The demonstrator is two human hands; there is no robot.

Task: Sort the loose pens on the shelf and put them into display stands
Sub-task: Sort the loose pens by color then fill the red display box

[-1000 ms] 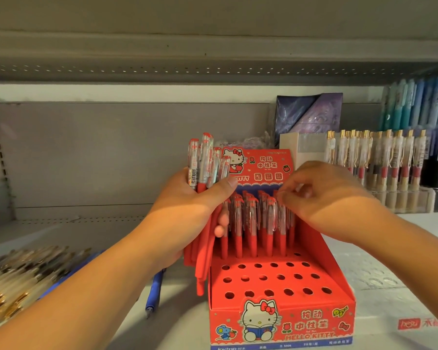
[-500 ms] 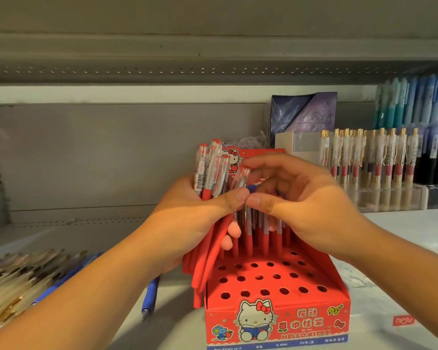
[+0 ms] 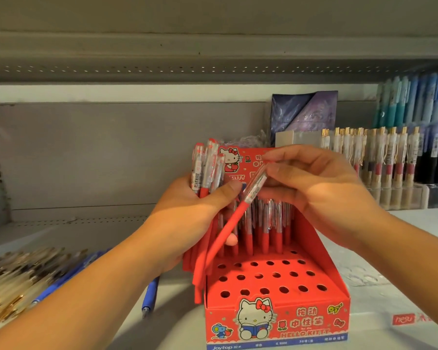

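One red pen [image 3: 238, 215] is hanging tilted, pinched by your right hand [image 3: 321, 193] above the display stand [image 3: 276, 322], while your left hand [image 3: 187, 215] is clutching the pen bundle [image 3: 205, 173] beside it. Lowering it slanted, you are risking missing a hole or nudging the standing pens [image 3: 264, 238].

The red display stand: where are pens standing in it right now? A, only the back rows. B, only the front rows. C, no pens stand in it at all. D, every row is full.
A: the red pens stand upright in the back rows of the red display stand, while the holes in the rows nearer the front are empty.
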